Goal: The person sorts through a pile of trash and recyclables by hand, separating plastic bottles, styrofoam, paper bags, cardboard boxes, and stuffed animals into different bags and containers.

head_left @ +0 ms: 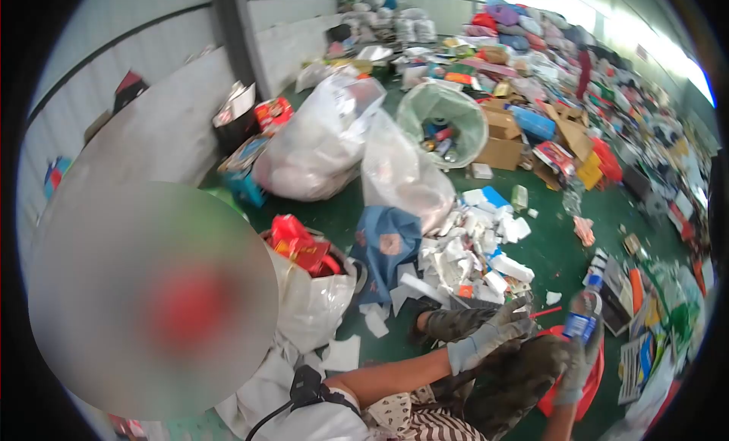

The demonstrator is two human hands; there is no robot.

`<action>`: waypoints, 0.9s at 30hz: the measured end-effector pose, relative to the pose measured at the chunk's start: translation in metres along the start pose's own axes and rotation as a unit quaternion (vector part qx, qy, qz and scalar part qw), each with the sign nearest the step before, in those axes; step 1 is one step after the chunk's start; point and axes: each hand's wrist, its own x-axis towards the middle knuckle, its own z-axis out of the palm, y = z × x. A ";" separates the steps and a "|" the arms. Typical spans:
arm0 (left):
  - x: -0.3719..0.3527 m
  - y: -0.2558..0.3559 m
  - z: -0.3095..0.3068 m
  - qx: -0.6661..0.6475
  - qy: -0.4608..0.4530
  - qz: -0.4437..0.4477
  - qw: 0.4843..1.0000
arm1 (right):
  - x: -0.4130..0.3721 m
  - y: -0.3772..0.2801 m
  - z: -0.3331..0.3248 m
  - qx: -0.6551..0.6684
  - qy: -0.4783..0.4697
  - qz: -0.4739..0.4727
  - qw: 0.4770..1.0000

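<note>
Clear plastic bottle (pixel 582 316), its long axis nearly upright, is clasped in the gloved right hand (pixel 579 365); the left hand (pixel 492 338), fingers extended, is held apart on the bottle's left.

Passable gap over green floor (pixel 558 244) ahead of right hand (pixel 579 365); white scrap pile (pixel 474 251) blocks ahead of left hand (pixel 490 341); grey box (pixel 613 300), mixed heap (pixel 680 297) crowd right side
</note>
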 end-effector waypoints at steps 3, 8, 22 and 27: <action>-0.005 -0.005 -0.026 -0.051 0.082 0.007 0.995 | -0.004 -0.012 0.098 -0.089 -0.212 -0.027 0.973; -0.051 0.008 -0.080 -0.223 0.238 0.074 0.942 | -0.002 -0.006 0.149 -0.365 -0.406 -0.319 0.775; -0.187 -0.044 -0.160 -0.360 0.435 0.145 0.813 | 0.132 0.086 0.030 -0.315 -0.574 0.067 0.753; -0.271 -0.029 -0.157 0.007 0.596 0.334 0.731 | 0.153 0.094 0.045 -0.460 -0.570 0.088 0.674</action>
